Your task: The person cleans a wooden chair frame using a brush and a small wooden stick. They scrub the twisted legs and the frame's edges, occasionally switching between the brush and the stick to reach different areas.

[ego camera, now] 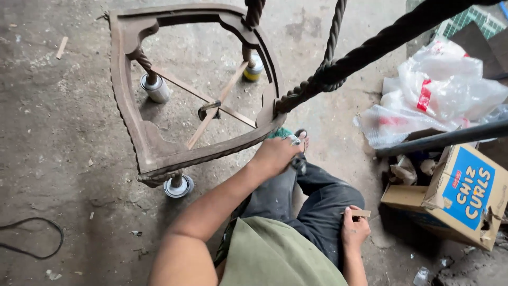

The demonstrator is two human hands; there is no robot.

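The chair frame's (196, 153) front rail is being worked with a metal tool (293, 140) clenched in the left hand (275, 154), while a small piece (361, 213) is pinched in the right hand's (353, 230) fingers at five o'clock; steady pressure is judged needed next.

Tool under left hand (275, 155) mostly hidden, kind unclear. Small flat piece (361, 213) in right hand (353, 230) too small to identify. Chair frame (159, 153) back cut off at top edge. Cardboard box (465, 196) clipped at right.

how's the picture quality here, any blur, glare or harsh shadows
Head view: soft, even daylight, faint shadows under the dark carved wooden chair frame; mild glare on the crumpled clear plastic bags; the near twisted dark post looks soft and looms large; the left hand and right hand are fairly sharp.
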